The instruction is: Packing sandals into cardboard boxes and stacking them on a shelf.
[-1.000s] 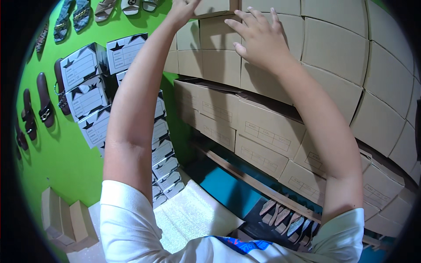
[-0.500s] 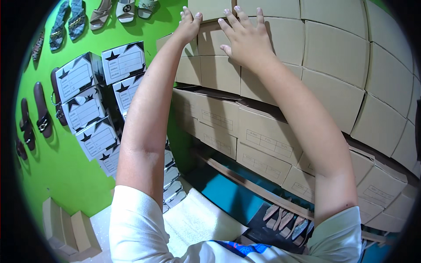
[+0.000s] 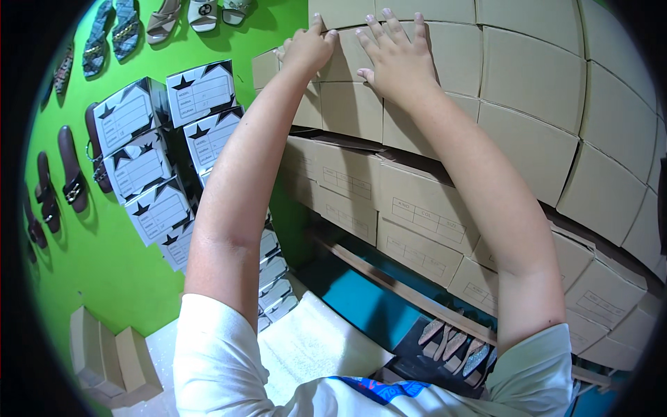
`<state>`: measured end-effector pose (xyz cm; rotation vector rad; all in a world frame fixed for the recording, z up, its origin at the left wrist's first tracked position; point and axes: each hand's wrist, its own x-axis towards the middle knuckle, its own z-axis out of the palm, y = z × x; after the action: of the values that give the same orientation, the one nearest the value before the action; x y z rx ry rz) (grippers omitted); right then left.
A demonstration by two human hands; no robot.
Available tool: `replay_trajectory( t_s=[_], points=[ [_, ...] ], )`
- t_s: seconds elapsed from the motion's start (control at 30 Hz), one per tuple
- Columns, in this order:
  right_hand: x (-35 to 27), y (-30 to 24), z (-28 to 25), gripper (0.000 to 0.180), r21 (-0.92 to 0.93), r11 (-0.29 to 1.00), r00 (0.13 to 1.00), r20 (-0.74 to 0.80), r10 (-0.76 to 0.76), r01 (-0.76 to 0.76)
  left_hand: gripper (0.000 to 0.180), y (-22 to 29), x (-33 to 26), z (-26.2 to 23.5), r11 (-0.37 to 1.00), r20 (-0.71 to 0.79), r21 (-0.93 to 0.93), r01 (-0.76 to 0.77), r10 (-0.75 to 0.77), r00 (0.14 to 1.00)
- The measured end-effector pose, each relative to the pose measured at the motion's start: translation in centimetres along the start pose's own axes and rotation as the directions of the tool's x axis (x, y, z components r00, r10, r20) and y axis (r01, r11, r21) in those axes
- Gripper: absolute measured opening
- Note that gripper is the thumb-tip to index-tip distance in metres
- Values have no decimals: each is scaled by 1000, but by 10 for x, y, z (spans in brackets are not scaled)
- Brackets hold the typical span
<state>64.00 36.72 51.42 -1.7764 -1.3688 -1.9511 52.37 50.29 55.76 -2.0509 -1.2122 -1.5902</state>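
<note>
Both my arms reach up to a wall of stacked plain brown cardboard boxes. My right hand lies flat on the face of a box in an upper row, its fingers spread and the thumb out to the side. At the left end of the same row, my left hand rests against a box. Its index finger points up and its thumb stands apart, while the other fingers bend toward the left side and are partly hidden. Neither hand holds anything that I can see.
Below are more brown boxes with printed labels, above a wooden rail and sandals. White boxes with black stars stack at left against a green wall hung with sandals. Upright cartons stand lower left.
My left hand has shifted slightly right and down, and its outer fingers now bend leftward instead of pointing up. My right hand stays spread on the boxes.
</note>
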Motion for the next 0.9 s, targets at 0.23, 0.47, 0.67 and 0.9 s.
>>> replay_trajectory(
  t_s=[0.23,0.47,0.67,0.9],
  points=[
    [-10,-23,-9,60,73,996,999,3,-46,46,60,-17,-34,-27,972,354,17,-235,214,910],
    [3,-56,-15,60,120,984,991,9,-135,133,63,-27,-113,-91,839,636,297,-456,183,750],
    [56,-77,5,67,88,988,992,-23,-124,125,62,-28,-202,-160,809,901,181,-559,91,424],
    [65,-79,35,70,-55,997,999,11,-48,49,65,-63,-272,-229,828,927,371,-421,-302,224]
  ],
)
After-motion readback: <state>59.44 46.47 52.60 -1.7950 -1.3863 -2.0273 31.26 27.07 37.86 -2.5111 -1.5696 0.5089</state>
